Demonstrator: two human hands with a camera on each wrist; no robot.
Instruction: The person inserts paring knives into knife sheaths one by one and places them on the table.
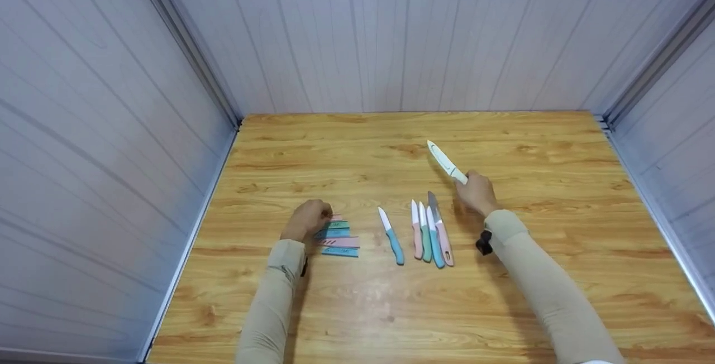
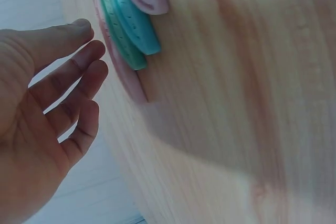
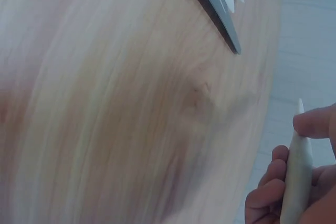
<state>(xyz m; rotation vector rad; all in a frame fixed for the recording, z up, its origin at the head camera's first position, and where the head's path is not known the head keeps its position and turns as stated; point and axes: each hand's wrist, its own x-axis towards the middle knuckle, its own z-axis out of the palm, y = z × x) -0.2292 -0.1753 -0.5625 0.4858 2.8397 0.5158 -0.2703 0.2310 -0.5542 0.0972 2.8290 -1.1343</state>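
My right hand [image 1: 476, 192] grips the handle of a white knife [image 1: 442, 158], its pale blade pointing up and to the left above the table. That white handle [image 3: 297, 182] lies between thumb and curled fingers in the right wrist view. Over the far end of a row of blade covers hovers my left hand [image 1: 306, 220], fingers loosely bent and holding nothing. In the left wrist view its fingertips are close beside a pink cover [image 2: 123, 74], a green cover [image 2: 122, 35] and a blue cover [image 2: 137, 24]. Another pink cover [image 1: 342, 242] and blue cover [image 1: 340, 252] lie nearer me.
A blue-handled knife [image 1: 394, 244] lies alone in mid-table. To its right, several knives lie side by side, among them a pink-handled knife [image 1: 443, 241] with a grey blade and a green-handled knife [image 1: 426, 244]. Pale panel walls [image 1: 380, 40] enclose the wooden table [image 1: 346, 308].
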